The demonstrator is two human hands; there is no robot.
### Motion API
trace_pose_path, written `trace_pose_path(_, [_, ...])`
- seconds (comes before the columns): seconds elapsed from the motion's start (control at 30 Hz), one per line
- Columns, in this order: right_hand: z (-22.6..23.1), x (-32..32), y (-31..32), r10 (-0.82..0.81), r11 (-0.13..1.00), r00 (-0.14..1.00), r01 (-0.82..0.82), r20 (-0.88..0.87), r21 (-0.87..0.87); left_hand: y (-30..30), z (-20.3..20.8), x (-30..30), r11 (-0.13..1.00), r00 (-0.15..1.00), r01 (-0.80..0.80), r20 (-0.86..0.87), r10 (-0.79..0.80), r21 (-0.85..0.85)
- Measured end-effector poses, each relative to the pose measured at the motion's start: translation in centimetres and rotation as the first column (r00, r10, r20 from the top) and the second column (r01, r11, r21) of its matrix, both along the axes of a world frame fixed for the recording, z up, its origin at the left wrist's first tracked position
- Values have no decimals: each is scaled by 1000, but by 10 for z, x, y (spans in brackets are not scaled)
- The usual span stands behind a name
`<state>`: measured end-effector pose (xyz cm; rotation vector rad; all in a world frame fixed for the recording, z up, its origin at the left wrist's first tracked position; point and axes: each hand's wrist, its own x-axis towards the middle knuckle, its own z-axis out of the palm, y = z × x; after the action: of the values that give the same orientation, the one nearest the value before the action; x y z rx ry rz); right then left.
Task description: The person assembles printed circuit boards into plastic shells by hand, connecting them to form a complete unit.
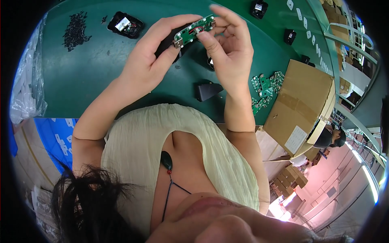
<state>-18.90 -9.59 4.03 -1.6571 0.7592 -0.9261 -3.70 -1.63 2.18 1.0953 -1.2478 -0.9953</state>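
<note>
My left hand (152, 56) grips a small green circuit board (189, 34) at its left end, above the table. Metal connectors sit at the board's ends, and a bit of red wire shows near its middle. Behind the board, a black part is mostly hidden by my left fingers. My right hand (233, 50) holds the board's right end, with the thumb against its face and the index finger raised. Below the hands, a black wedge-shaped part (208, 91) lies on the green table (162, 92). A black housing (210, 63) is partly covered by my right hand.
An open black housing (125, 25) with wires lies beside a heap of small black pieces (76, 31). Several green boards (265, 87) are piled near a cardboard box (298, 103). More black housings (258, 8) and white flat pieces (299, 14) line the far right. Clear plastic bag (30, 77) at left.
</note>
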Motion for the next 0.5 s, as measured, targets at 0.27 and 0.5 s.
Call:
trace_pose_path(0.27, [1,-11,15,77,824,979,-169,189,541,-6,6,3,954,848,33,-514,131,298])
trace_pose_path(0.5, [-10,-6,32,-124,901,973,28,-196,-433,-9,-9,8,876,778,163,-605,168,453])
